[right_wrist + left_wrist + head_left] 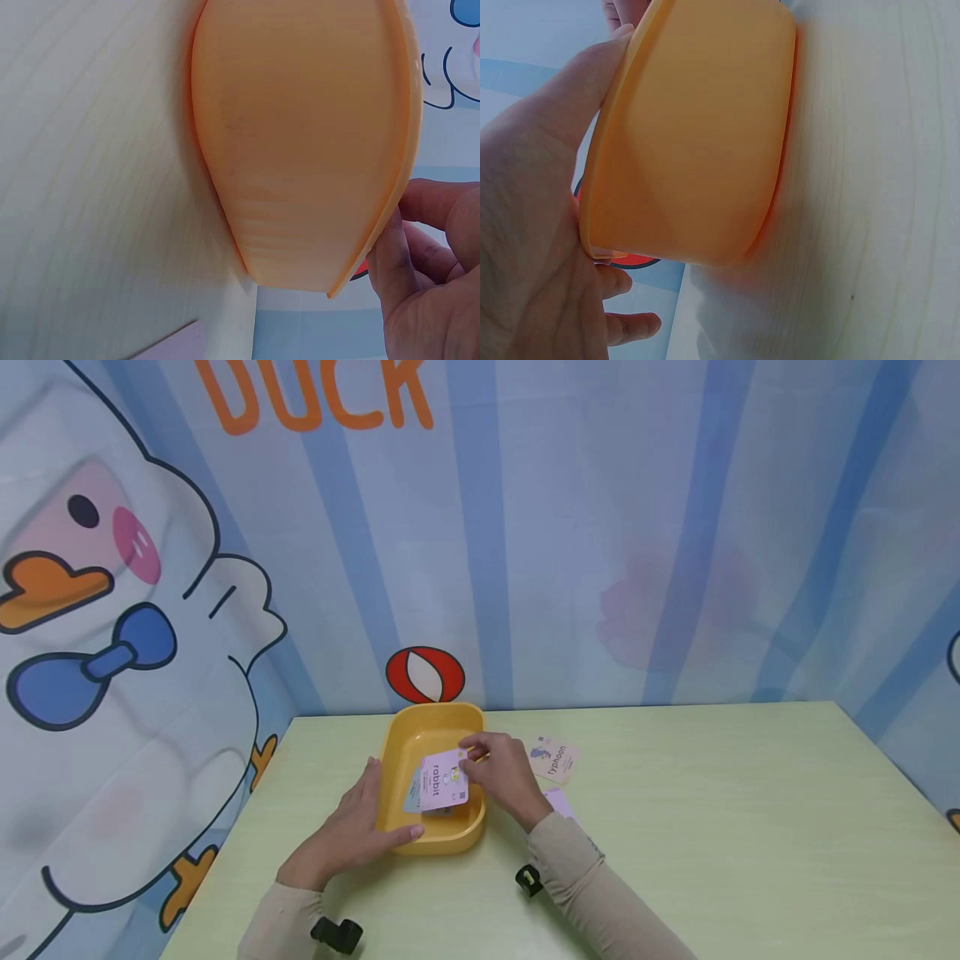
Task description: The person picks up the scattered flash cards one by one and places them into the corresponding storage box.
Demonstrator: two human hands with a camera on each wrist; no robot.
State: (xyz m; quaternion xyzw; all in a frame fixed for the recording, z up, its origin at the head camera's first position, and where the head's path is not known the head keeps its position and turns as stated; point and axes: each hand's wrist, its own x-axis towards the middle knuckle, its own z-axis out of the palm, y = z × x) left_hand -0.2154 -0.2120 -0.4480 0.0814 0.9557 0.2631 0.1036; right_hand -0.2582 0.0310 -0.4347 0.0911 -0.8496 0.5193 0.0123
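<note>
A yellow plastic tray [396, 752] stands on the table in the head view. In it, a pale blue card [412, 795] lies partly under a lilac card printed "rabbit" [435, 783]. My right hand [504, 770] reaches over the tray's right rim and pinches the rabbit card at its right edge. At the tray's left near corner rests my left hand [348, 835], its fingers along the left side and its thumb over the near rim. The left wrist view shows that thumb [585, 79] against the rim, with the card hidden behind the tray wall.
Right of the tray, a pale pink card printed "typhoon" [553, 759] lies on the table [712, 827]. Another lilac card [558, 802] is partly covered by my right forearm. A printed duck curtain [570, 527] hangs behind the table's far edge.
</note>
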